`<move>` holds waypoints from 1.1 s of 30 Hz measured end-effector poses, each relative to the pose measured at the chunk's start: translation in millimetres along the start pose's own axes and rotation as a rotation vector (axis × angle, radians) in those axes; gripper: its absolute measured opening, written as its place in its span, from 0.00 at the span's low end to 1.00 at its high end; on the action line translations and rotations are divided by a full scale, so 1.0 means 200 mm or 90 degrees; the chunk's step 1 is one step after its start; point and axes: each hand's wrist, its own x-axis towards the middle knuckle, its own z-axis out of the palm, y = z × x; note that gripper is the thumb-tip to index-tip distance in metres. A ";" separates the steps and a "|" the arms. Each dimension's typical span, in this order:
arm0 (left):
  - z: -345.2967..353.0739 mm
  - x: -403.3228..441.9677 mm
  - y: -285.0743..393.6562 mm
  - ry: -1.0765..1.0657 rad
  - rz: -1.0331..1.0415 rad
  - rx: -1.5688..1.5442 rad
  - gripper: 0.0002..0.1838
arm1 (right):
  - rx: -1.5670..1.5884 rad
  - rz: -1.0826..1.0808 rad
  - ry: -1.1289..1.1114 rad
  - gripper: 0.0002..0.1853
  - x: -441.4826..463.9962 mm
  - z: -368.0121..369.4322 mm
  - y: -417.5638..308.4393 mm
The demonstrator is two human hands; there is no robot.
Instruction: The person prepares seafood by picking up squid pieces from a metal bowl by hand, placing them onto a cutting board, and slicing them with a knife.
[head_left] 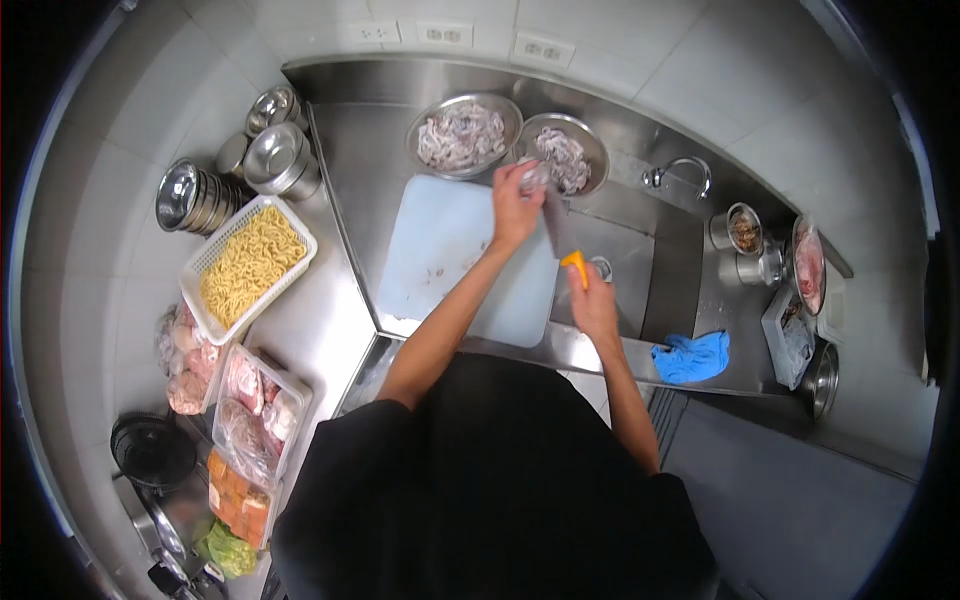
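My right hand is closed round the orange handle of a knife, its blade pointing away from me toward the bowls. My left hand is closed on pale, wet pieces that look like squid, at the near rim of the right metal bowl and beside the blade's tip. More squid-like pieces lie in that bowl. A larger metal bowl to its left holds a heap of similar pieces. Below my left hand is a pale blue cutting board with small dark scraps on it.
Right of the board is a sink with a tap. A blue cloth lies on its front edge. On the left stand stacked metal bowls, a basket of noodles and a tub of bagged meat.
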 end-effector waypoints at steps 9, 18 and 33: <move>0.05 0.49 -0.13 -0.075 0.188 0.196 0.19 | -0.321 0.008 0.184 0.21 0.31 -0.28 0.06; -0.28 -0.23 -0.51 -0.374 -0.003 0.649 0.16 | -0.186 0.044 0.159 0.22 0.13 -0.26 0.23; 0.05 0.47 0.14 -0.332 0.054 0.196 0.16 | 0.043 0.134 0.215 0.24 -0.04 -0.34 0.21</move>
